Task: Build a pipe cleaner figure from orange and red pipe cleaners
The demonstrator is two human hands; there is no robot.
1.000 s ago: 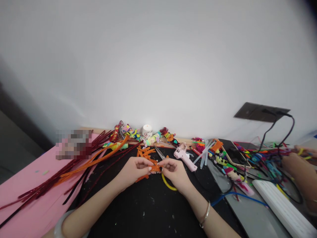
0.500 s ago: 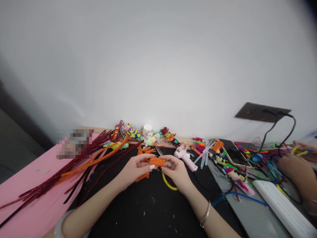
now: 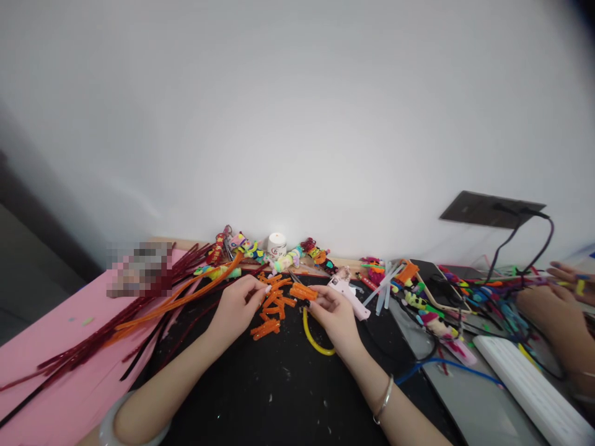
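My right hand [image 3: 335,314] pinches a small bundle of orange pipe cleaner pieces [image 3: 303,291] over the black work mat [image 3: 260,396]. To its left, my left hand [image 3: 236,310] is at the edge of a loose pile of short orange pipe cleaner pieces [image 3: 277,302], thumb and forefinger drawn together. Whether anything is between those fingertips I cannot make out. Another orange bundle [image 3: 266,330] lies on the mat just below the pile. A yellow ring-like strip [image 3: 316,341] curves beneath my right hand. Scissors [image 3: 294,277], partly hidden, lie behind the bundle.
A pink glue gun [image 3: 351,297] and clear glue sticks [image 3: 385,288] lie right of my hands. Colourful pipe cleaner figures [image 3: 286,260] and a white paper cup [image 3: 277,245] line the wall. Long dark red pipe cleaners [image 3: 88,337] spread leftward. A co-worker's hands [image 3: 553,310] and a white power strip [image 3: 530,384] are right.
My left hand has let go of the orange bundle and moved left to the loose pieces. My right hand keeps the bundle, now tilted, and the pile is more exposed.
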